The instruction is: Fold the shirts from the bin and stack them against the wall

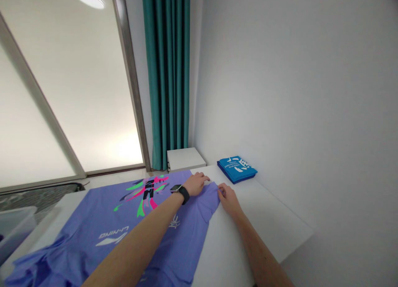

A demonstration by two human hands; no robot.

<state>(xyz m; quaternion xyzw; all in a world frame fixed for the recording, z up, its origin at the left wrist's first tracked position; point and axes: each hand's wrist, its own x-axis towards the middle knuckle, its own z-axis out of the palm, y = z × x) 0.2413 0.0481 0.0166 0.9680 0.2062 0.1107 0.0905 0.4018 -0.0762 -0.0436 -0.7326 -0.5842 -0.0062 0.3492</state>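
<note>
A purple T-shirt with a colourful print and white lettering lies spread across the white table, its near left part bunched up. My left hand, with a black watch on the wrist, rests on the shirt close to its sleeve, fingers stretched out and a little bent. Just to the right, my right hand pinches the outer edge of that sleeve between thumb and fingers. The sleeve lies between both hands, low over the tabletop.
Folded blue fabric with white print sits at the table's far right, beside the wall. Beyond the table stands a low white cabinet before a green curtain. A translucent plastic bin is at the left edge.
</note>
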